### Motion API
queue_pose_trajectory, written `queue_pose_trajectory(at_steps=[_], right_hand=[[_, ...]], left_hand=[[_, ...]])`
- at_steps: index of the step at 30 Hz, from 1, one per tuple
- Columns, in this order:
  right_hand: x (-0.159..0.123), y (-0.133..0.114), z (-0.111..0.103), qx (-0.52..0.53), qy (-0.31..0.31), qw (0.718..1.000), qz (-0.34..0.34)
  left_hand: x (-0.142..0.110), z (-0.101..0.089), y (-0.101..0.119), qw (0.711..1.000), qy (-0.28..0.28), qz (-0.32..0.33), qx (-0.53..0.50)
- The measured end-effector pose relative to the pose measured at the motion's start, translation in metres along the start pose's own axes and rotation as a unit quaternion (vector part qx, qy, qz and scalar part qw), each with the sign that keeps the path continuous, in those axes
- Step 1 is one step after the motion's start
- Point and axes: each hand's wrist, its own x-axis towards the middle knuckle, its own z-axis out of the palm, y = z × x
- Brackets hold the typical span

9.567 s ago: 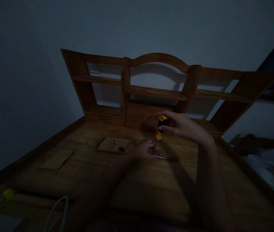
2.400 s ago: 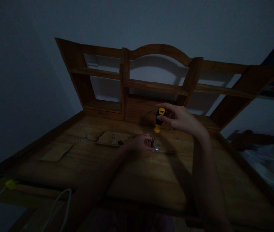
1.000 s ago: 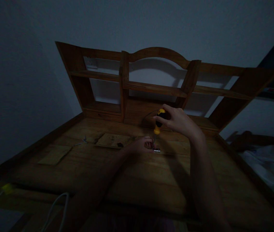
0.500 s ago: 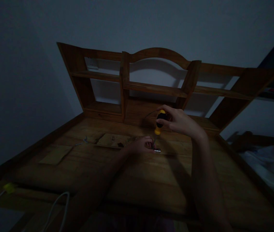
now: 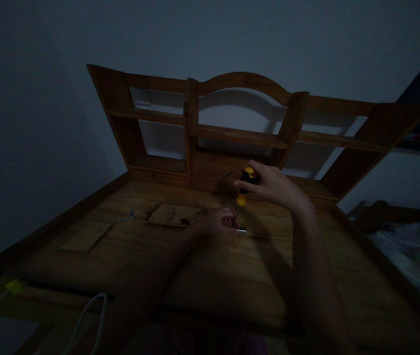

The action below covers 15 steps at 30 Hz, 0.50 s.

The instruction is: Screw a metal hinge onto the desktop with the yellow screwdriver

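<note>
My right hand (image 5: 271, 185) grips the yellow-and-black handle of a screwdriver (image 5: 242, 198), its thin shaft tilted down toward the desk. Just below, my left hand (image 5: 219, 221) is low on the wooden desktop (image 5: 254, 273), fingers curled around the area of the screwdriver's tip. A small shiny metal piece (image 5: 242, 229) shows beside the left fingertips; its kind is too dark and small to tell. Exactly what the left fingers pinch, and where the tip meets it, is hidden.
A wooden shelf unit (image 5: 237, 132) stands along the desk's back. Left of my hand lie a stained flat strip (image 5: 172, 214), small metal pieces (image 5: 130, 214) and a flat brown piece (image 5: 86, 236). A white cable (image 5: 102, 305) and a yellow object (image 5: 15, 286) are at the front left.
The right-hand fingers have shifted slightly on the screwdriver handle, with the thumb stretched further left and the wrist turned a little. The left hand stays in place.
</note>
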Motion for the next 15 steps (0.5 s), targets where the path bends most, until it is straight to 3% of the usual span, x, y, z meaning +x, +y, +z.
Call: queue_pose_trajectory(at_steps=[7,15], right_hand=[[-0.0043,0.0,-0.0092,0.067,-0.053,0.996,-0.002],[-0.0002,-0.0023,0.0006,-0.015,0.018,1.0,0.006]], left_hand=[[-0.0002,0.0,0.0029,1.0,-0.004,0.015,-0.002],[-0.0006,0.0012,0.0052,1.0,-0.003,0.0,-0.02]])
